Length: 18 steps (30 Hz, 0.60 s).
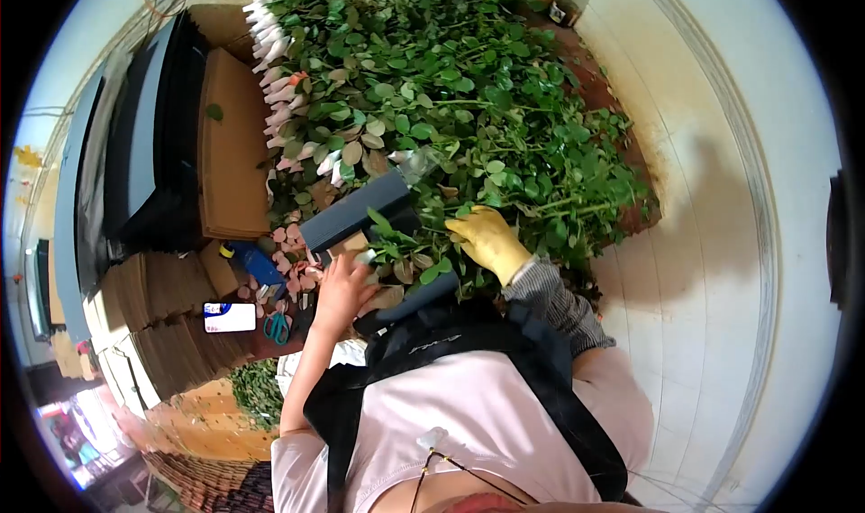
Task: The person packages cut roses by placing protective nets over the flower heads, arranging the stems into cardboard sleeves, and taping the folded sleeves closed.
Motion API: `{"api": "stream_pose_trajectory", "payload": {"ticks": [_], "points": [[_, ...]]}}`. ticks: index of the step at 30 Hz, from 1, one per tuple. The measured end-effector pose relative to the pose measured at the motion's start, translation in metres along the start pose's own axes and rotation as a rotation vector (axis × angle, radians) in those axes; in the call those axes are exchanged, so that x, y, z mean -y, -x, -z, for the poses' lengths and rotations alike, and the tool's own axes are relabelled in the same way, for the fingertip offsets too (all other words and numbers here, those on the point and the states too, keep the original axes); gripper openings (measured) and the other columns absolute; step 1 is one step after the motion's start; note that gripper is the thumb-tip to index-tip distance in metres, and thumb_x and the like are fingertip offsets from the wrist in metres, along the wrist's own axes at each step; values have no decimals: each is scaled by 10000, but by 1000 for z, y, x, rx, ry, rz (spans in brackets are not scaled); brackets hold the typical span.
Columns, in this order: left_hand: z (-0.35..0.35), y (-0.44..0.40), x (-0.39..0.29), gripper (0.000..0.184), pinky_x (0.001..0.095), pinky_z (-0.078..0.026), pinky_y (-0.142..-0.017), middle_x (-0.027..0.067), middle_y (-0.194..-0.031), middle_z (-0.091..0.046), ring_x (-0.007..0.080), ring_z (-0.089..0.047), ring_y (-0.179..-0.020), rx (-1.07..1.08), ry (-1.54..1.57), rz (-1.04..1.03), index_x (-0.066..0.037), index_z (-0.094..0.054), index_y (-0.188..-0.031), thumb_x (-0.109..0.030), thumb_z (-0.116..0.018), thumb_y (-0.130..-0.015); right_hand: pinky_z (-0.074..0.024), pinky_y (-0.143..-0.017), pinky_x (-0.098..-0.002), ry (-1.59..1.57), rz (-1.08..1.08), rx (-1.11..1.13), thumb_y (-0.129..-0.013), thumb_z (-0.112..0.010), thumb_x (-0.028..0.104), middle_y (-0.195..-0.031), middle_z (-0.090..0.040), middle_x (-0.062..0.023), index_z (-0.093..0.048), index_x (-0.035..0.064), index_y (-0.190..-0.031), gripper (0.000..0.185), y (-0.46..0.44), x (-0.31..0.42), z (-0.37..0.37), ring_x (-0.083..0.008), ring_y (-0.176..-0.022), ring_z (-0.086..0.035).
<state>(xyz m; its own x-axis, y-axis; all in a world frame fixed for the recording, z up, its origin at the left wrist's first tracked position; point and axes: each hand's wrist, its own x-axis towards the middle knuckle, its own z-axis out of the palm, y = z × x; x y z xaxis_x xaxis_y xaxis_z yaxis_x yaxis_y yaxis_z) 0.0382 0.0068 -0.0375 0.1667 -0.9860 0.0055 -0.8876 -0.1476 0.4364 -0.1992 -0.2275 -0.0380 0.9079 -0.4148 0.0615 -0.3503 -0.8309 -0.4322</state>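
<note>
My bare left hand (341,290) is at the near edge of a dark grey wrapping sheet (359,210), with its fingers bent against a small brown cardboard piece (350,246). Green leafy stems (394,239) lie between this sheet and a second dark flap (416,302) close to my body. On my right hand (489,241) is a yellow glove; its fingers close around leafy stems at the bundle's right side, and the leaves partly hide the fingertips. Beyond both hands lies a large heap of rose stems (450,90), their heads in white sleeves (270,40) along the left.
Left of the heap stand cardboard sheets (236,144) and dark panels (149,135). Stacked cardboard (171,310), a phone (230,317), teal-handled scissors (277,327), a blue object (257,266) and loose pink petals (290,243) lie nearer. A white wall (721,198) rises at right.
</note>
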Motion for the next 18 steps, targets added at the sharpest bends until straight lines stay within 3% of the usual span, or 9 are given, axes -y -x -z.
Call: {"api": "stream_pose_trajectory", "payload": {"ticks": [2, 4, 6, 7, 8, 10, 12, 16, 18], "points": [[-8, 8, -3, 325, 486, -461, -925, 195, -1246, -529, 401, -540, -1089, -124, 73, 38, -43, -643, -1056, -147, -787, -783, -502, -952, -443, -23, -125, -155, -785, -757, 118, -941, -728, -108, -694, 91, -1170, 391, -4, 8, 11, -320, -879, -679], [-12, 14, -16, 329, 482, -463, -933, 202, -1248, -520, 412, -535, -1094, -227, 89, 149, -48, -650, -1082, -125, -781, -790, -507, -984, -439, -141, -400, 178, -900, -699, 230, -1092, -712, -178, -598, 48, -1327, 475, 2, -24, -21, -356, -995, -676], [-16, 14, -17, 333, 468, -466, -942, 204, -1271, -517, 411, -533, -1093, -254, 126, 150, -48, -654, -1087, -111, -787, -788, -508, -1006, -421, -139, -216, 214, -922, -697, 275, -1274, -654, -193, -550, 36, -1386, 542, 5, -44, -25, -350, -1148, -639], [-16, 12, -15, 319, 474, -465, -945, 206, -1271, -521, 419, -533, -1110, -246, 163, 151, -40, -651, -1070, -98, -790, -789, -496, -1036, -389, -290, -294, 383, -927, -698, 300, -1411, -580, -172, -531, 47, -1415, 574, -5, -59, -16, -316, -1280, -574], [-13, 13, -15, 305, 481, -464, -947, 208, -1272, -525, 428, -533, -1127, -229, 200, 152, -32, -647, -1052, -85, -794, -790, -483, -1053, -391, -373, -326, 515, -948, -669, 281, -1407, -589, -165, -525, 53, -1424, 547, -30, -39, 33, -287, -1283, -580], [-9, 13, -14, 308, 481, -459, -955, 207, -1276, -529, 427, -536, -1124, -194, 209, 163, -27, -643, -1048, -91, -797, -788, -489, -1048, -405, -456, -279, 342, -955, -659, 263, -1376, -611, -172, -512, 64, -1437, 542, -68, -40, 62, -281, -1249, -607], [-7, 10, -16, 311, 488, -442, -987, 205, -1301, -529, 429, -527, -1151, -136, 242, 202, -19, -633, -1049, -93, -790, -791, -491, -1035, -438, -488, -107, -93, -938, -670, 231, -1316, -642, -181, -515, 78, -1436, 544, -113, -32, 80, -302, -1194, -629], [-12, 8, -19, 266, 492, -417, -1034, 203, -1374, -496, 428, -458, -1254, -110, 306, 230, -26, -607, -1051, -38, -730, -815, -504, -969, -432, 602, -68, -491, -870, -656, 109, -1159, -673, -147, -625, 125, -1299, 431, -198, -91, 31, -343, -1074, -634], [-20, 12, -16, 248, 476, -436, -1009, 190, -1369, -507, 414, -472, -1236, -188, 391, 219, -23, -594, -1014, 7, -707, -796, -485, -977, -424, 542, -282, -88, -843, -655, 119, -1109, -694, -117, -698, 123, -1117, 277, -232, -157, -18, -314, -1079, -639]]}}
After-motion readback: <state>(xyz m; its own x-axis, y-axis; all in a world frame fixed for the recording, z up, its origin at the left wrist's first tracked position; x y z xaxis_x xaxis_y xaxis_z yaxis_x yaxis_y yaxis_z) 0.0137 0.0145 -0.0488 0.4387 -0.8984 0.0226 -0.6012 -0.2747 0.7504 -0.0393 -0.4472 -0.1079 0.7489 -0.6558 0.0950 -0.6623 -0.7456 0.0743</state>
